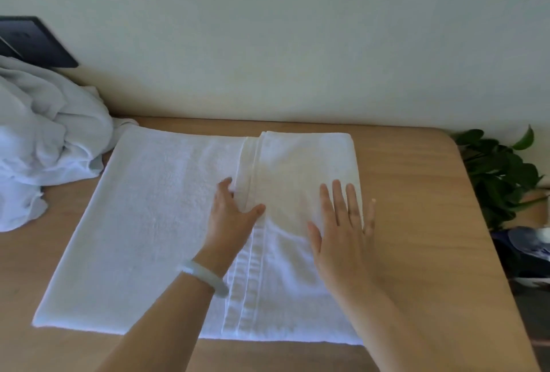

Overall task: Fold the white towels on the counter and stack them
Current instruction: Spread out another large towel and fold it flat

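Note:
A white towel [143,223] lies flat on the wooden counter [416,181]. Its right end is folded over to the left, so a doubled part covers the right third, with the hemmed edge running down the middle. My left hand [230,217] rests flat on that hemmed edge, fingers straight, a pale bangle on the wrist. My right hand [342,223] presses flat on the folded part near its right edge, fingers spread. A heap of crumpled white towels [44,139] sits at the counter's far left.
A wall runs along the back of the counter. A dark panel [32,41] is fixed on the wall at the upper left. Past the counter's right edge stand a green leafy plant [500,172] and a dark shoe [529,249].

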Available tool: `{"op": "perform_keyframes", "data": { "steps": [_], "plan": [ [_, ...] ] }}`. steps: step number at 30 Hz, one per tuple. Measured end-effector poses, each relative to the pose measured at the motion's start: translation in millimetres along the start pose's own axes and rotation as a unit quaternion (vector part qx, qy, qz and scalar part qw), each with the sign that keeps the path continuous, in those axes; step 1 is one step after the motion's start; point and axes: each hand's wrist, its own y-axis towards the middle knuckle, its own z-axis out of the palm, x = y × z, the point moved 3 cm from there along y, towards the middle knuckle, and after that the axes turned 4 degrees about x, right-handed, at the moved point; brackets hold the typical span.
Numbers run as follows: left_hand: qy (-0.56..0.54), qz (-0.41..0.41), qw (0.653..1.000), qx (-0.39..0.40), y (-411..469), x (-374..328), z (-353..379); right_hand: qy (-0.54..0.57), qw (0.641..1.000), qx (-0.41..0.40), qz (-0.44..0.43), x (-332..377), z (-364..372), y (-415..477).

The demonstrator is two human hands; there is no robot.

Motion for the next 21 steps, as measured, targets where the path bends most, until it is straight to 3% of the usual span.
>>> {"op": "perform_keyframes", "data": {
  "steps": [3,6,17,19,21],
  "plan": [
    [0.024,-0.091,0.995,0.044,-51.9,20.6,-0.1,-0.011,0.998,0.061,0.007,3.5,16.4,-43.1],
    [0.057,-0.117,0.987,0.096,-89.7,33.5,11.1,-0.018,0.995,0.092,0.034,0.8,28.6,-44.4],
    [0.036,-0.075,0.993,0.085,-120.7,49.3,15.4,0.001,0.997,0.074,0.006,-11.6,23.0,-69.4],
    [0.052,-0.066,0.993,0.087,-119.9,45.9,15.5,0.003,0.997,0.081,0.006,-10.5,19.9,-66.0],
    [0.149,0.004,0.988,0.047,-116.3,44.3,13.6,0.011,0.997,0.077,0.020,-11.9,19.6,-66.6]
  ]
}}
